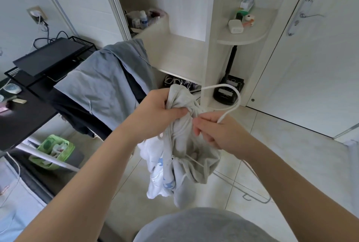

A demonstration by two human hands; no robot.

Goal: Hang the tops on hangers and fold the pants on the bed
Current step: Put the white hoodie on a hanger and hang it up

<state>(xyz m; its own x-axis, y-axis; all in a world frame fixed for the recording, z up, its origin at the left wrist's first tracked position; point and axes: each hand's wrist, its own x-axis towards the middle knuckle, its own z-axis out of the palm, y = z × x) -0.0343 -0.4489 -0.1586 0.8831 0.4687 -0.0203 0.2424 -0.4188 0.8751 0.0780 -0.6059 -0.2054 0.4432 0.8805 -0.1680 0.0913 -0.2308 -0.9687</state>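
Soft, even daylight fills the room, bright without harshness; the floor tiles [291, 154] carry a pale sheen (strongest at the right); shadows are faint, darkest under the black desk [25, 125]. Wide-angle bending bows the door [320, 76] and the cupboard [207, 28] near the borders; the left hand [155, 113] and right hand [215, 133] at centre are sharpest; corners smear slightly, the lower left most.

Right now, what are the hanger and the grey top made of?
The hanger: probably plastic or coated wire; thin, smooth white hook with a slight sheen. The grey top: soft knit, likely cotton jersey, matte; it bunches and creases limply.
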